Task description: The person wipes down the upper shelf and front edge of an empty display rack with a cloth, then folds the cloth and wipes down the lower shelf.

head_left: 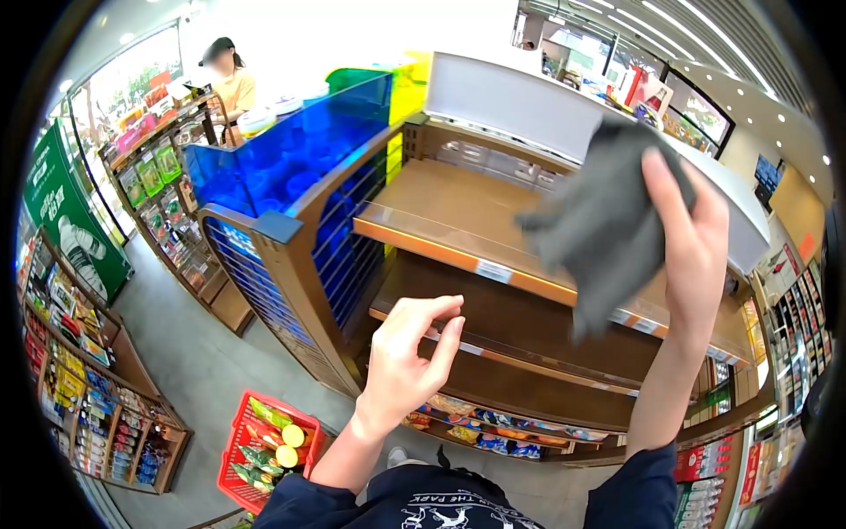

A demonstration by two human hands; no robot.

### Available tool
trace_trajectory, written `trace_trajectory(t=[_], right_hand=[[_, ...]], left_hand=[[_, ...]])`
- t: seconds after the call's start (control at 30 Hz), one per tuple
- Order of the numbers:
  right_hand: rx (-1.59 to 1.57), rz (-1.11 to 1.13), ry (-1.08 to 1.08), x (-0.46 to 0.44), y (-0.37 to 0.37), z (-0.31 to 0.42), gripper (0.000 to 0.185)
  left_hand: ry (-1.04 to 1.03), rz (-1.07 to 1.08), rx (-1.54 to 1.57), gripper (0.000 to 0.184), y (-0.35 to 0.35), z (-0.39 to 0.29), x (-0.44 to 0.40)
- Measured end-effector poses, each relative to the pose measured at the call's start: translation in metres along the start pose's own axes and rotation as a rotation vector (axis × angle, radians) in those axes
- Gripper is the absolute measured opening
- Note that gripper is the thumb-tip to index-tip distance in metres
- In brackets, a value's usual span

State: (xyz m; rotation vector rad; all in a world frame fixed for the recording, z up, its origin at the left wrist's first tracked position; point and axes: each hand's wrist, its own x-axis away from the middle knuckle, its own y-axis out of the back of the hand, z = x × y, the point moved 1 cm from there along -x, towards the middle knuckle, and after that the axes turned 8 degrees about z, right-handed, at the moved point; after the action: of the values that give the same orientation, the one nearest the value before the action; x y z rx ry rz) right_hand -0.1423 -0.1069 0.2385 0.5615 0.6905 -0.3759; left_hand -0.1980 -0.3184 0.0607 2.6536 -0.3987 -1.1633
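My right hand is raised on the right, its fingers closed on a dark grey cloth. The cloth hangs loosely in front of the shelf unit and is blurred at its lower end. Behind it runs the brown upper shelf, with an orange front strip and a white price label. My left hand is held in front of the lower shelf. Its thumb and forefinger are apart, the other fingers are curled, and nothing shows in it.
A red basket with packets and yellow-lidded containers stands on the floor at lower left. A blue translucent panel tops the shelf unit's left end. Snack bags fill the bottom shelf. Beyond a display rack is another person.
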Motion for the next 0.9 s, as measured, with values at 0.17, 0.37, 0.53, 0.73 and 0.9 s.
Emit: trace_trajectory(t=[0.17, 0.37, 0.53, 0.73, 0.9], right_hand=[[0.321, -0.041, 0.392, -0.08, -0.069, -0.012, 0.025], [0.635, 0.718, 0.105, -0.086, -0.16, -0.077, 0.024], [0.576, 0.771, 0.061, -0.079, -0.188, -0.076, 0.032], [0.486, 0.918, -0.161, -0.094, -0.202, -0.067, 0.049], [0.483, 0.939, -0.215, -0.095, -0.212, -0.072, 0.036]], left_hand=[[-0.09, -0.063, -0.184, 0.026, 0.026, 0.022, -0.012], [-0.079, -0.104, -0.204, 0.023, 0.039, 0.04, -0.012], [-0.096, -0.163, -0.155, 0.017, 0.045, 0.054, -0.016], [-0.161, -0.061, -0.427, 0.049, 0.036, 0.047, -0.034], [-0.149, 0.029, -0.573, 0.061, 0.013, 0.05, -0.037]])
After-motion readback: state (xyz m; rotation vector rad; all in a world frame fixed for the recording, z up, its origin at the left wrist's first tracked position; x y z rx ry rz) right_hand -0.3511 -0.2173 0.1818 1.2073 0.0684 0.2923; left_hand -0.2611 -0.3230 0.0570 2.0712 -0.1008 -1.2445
